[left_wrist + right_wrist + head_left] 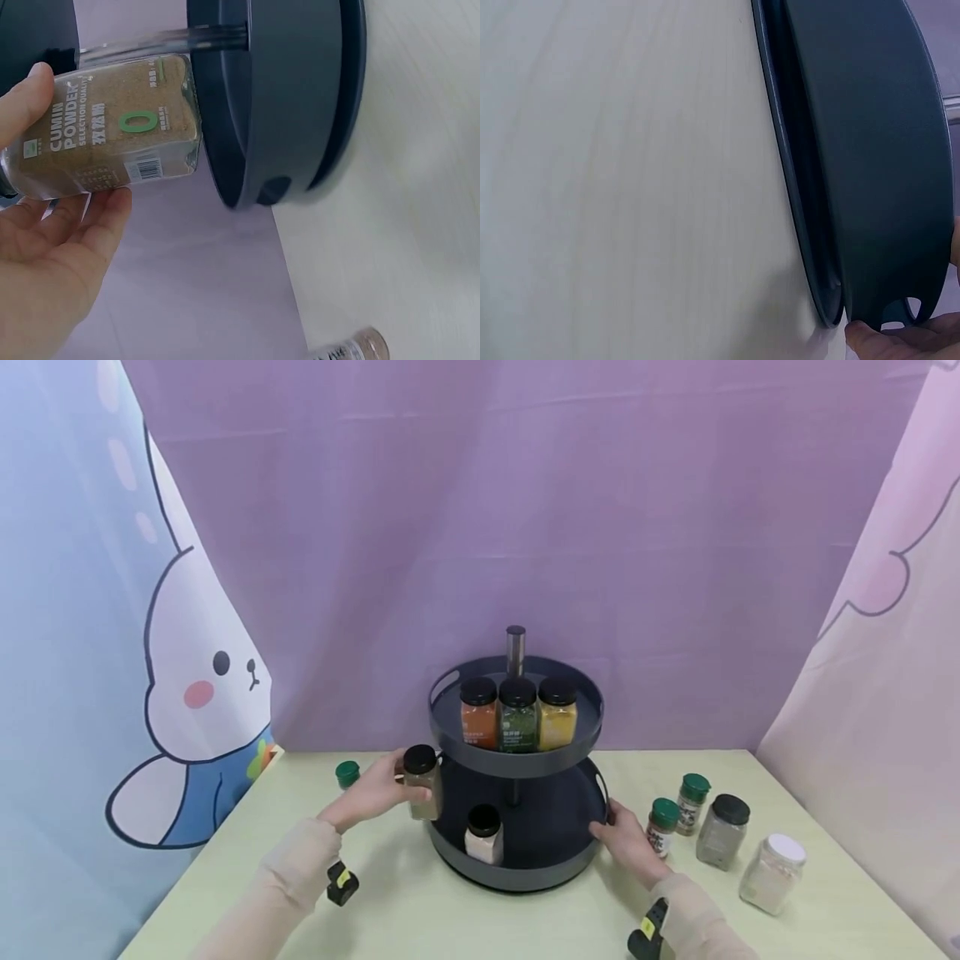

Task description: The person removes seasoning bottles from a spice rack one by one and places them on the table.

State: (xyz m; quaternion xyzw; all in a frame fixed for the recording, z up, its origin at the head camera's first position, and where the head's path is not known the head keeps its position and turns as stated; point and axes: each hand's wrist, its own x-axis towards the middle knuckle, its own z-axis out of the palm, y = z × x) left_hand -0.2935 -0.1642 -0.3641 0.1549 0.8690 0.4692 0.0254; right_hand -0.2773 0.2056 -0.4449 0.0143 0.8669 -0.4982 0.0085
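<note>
Pale blue curtain cloth (67,610) bearing a cartoon rabbit hangs well to the left of the person's left hand (378,795). Just beyond that hand, and partly hidden by it, a green-capped bottle (347,772) stands on the table (405,931). The left hand pinches the jar of cumin powder (423,797) between thumb and fingers, lid up, by the left edge of a dark two-tier rack; whether the jar touches the rack cannot be told. Between the two hands lies the rack's lower tray (517,878), with a black-lidded white jar (484,846) near its front, closer to the left hand. Above the hands, the upper tray (517,767) carries orange (479,722), green (517,728) and yellow (557,725) jars side by side, a metal pole (515,650) behind them. The right hand (632,845) grips the lower tray's right wall, thumb and fingers bent about it. Right of that hand come a near green-topped shaker (660,842), a farther green-topped shaker (687,814), a grey jar (717,845) with a black lid and, outermost, a white-lidded jar (768,881).
</note>
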